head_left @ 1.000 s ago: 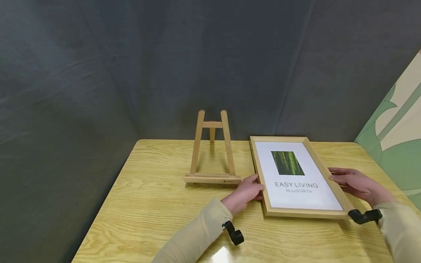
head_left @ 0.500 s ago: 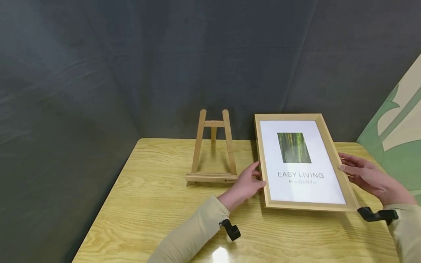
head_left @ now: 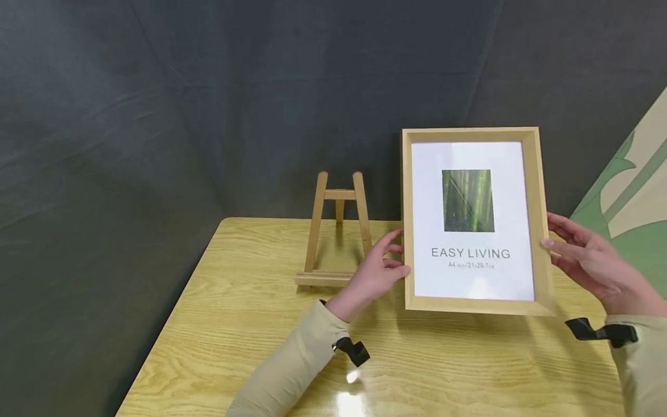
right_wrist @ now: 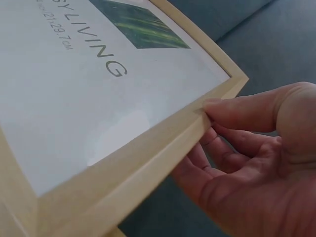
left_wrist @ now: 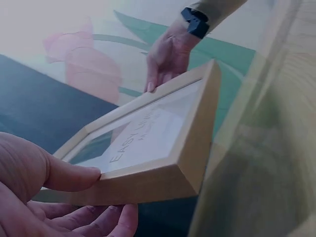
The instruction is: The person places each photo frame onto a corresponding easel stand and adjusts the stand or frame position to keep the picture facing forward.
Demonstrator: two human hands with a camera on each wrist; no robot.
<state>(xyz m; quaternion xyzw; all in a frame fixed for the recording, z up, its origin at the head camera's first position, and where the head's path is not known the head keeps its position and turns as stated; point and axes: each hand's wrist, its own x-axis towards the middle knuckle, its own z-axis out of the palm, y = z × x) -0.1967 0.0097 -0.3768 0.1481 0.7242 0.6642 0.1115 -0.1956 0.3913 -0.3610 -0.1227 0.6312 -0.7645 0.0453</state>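
Observation:
A picture frame with a light wooden border is held up off the table, tilted toward the head camera. Its white sheet reads "EASY LIVING" below a green bamboo photo. My left hand grips the left side, thumb on the front and fingers behind, as the left wrist view also shows. On the opposite side my right hand pinches the border, its thumb on the front face and the other fingers partly hidden behind. Left of the frame stands a small wooden easel, its ledge partly covered by my left hand.
The wood-grain table runs back to a dark grey curtain. A wall with a green leaf pattern borders the right side. Black camera mounts sit at both wrists.
The picture frame has risen from lying nearly flat on the table to a steep tilt in the air, its top edge going up. Both hands have moved up with it. The easel stays put.

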